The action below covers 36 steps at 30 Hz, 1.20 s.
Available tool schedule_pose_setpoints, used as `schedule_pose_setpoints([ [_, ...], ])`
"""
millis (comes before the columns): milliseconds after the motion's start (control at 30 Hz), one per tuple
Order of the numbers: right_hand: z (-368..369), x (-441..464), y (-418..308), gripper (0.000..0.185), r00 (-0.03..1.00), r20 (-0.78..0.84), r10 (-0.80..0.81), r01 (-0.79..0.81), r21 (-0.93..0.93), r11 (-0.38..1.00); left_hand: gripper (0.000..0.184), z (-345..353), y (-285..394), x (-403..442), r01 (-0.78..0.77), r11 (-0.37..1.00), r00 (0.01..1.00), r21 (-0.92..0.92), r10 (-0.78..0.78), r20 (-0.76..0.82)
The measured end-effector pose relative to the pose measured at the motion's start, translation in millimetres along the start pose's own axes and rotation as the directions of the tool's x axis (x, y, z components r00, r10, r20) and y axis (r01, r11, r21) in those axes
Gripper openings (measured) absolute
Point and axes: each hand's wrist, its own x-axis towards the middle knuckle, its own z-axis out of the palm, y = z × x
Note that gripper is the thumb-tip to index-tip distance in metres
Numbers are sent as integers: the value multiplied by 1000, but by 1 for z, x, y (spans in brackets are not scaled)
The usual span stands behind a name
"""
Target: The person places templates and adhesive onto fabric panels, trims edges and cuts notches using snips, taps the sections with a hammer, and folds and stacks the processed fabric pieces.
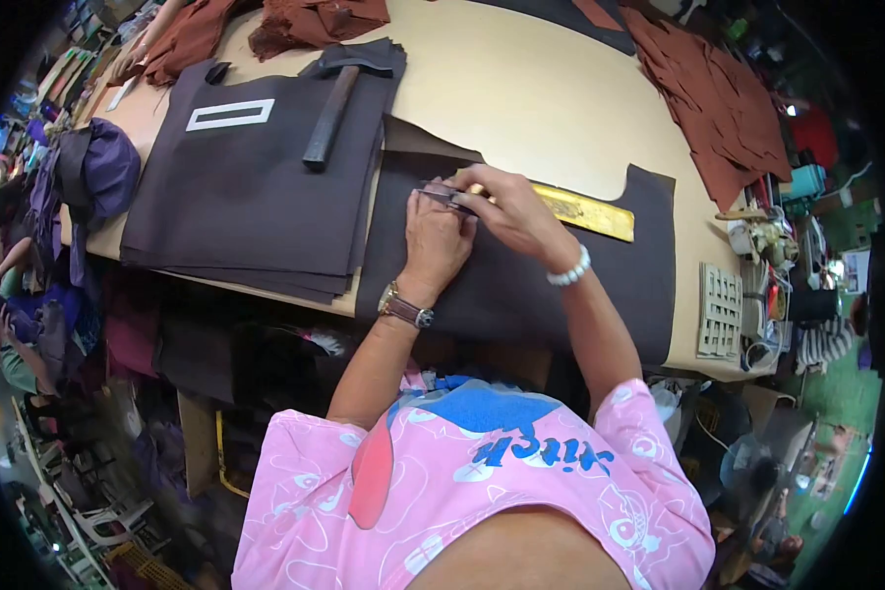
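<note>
A dark brown fabric panel (531,285) lies flat at the table's near edge, one upper corner folded up. Over its upper left part are both my hands, close together. My left hand (438,241), with a watch on the wrist, rests on the panel, fingers curled at a small dark thing (446,197) with a slight glint. My right hand (516,211), wearing a white bead bracelet, is closed at the same spot in a pinch. What the fingers hold is too small and covered to name. Just right of my right hand lies a flat yellow strip (590,213) on the panel.
To the left, a stack of dark panels (246,197) bears a white rectangular frame (229,114) and a hammer (331,118). Reddish-brown pieces (713,108) hang over the right side. A slotted tan holder (720,310) stands at the right edge. Another person's hand (128,61) is at far left.
</note>
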Motion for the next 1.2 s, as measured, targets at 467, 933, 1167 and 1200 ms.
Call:
schedule_pose_setpoints([
  [467,38,118,62,21,942,-315,121,-180,-166,970,37,-9,9,4,110,993,993,-36,-108,53],
  [933,-59,-101,117,26,723,-691,1,-480,-501,720,36,-4,3,3,18,999,997,49,-22,76],
  [1167,-71,-141,134,29,568,-820,77,-513,-280,811,35,-5,2,3,1,1000,997,27,-4,79],
  [1200,-71,-140,132,29,539,-832,128,-518,-208,830,35,-5,2,3,-3,1000,998,28,1,66],
])
